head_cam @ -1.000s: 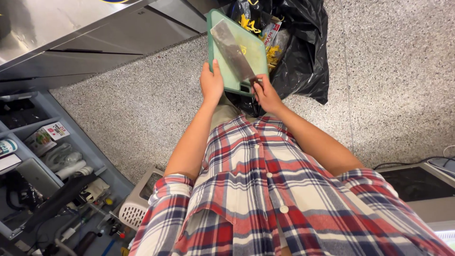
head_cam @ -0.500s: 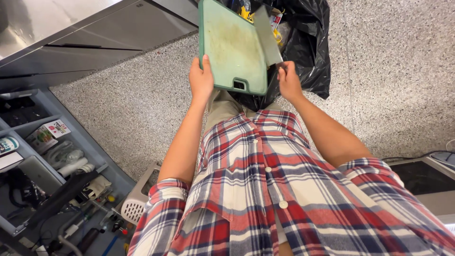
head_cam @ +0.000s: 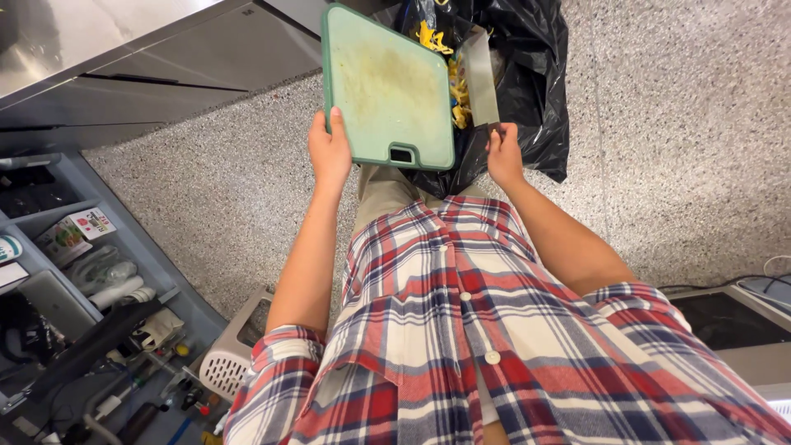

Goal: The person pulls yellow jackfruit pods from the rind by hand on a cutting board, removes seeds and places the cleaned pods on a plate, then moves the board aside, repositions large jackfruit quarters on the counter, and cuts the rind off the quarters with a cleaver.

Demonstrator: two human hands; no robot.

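Fingers of left hand [head_cam: 329, 152] grip green board [head_cam: 387, 86]; right hand [head_cam: 504, 152] clutches half-hidden knife [head_cam: 480, 78].

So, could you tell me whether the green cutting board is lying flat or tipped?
Tipped: the left hand holds the cutting board tilted over the open black bag.

The cutting board [head_cam: 387, 86] is pale green with brownish stains, the bin bag [head_cam: 527, 74] black, the scraps [head_cam: 457, 82] yellow, the shirt [head_cam: 494, 330] red-white-blue plaid, the floor [head_cam: 676, 124] speckled grey.
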